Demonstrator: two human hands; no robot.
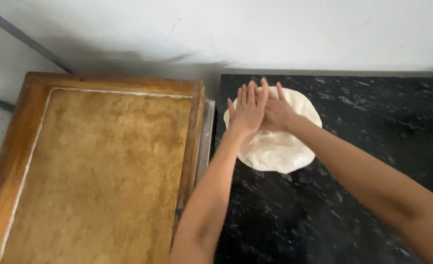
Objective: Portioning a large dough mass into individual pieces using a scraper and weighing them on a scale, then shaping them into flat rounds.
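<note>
Single view, head-worn camera, looking steeply down and slightly forward toward the white wall [275, 29]. Close range: both forearms enter from the bottom edge, left hand [248, 110] and right hand [277, 112] sit just above frame centre. Black stone counter [363, 186] lies under and right of the hands, wooden tray [16, 146] well left of them

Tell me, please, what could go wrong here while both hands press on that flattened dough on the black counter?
1. The dough lies close to the black counter's left edge, beside the wooden tray; further spreading might push it over the edge.
2. The left hand overlaps the right hand on the far side, so pressure may be uneven and could thin or tear the sheet there.
</note>
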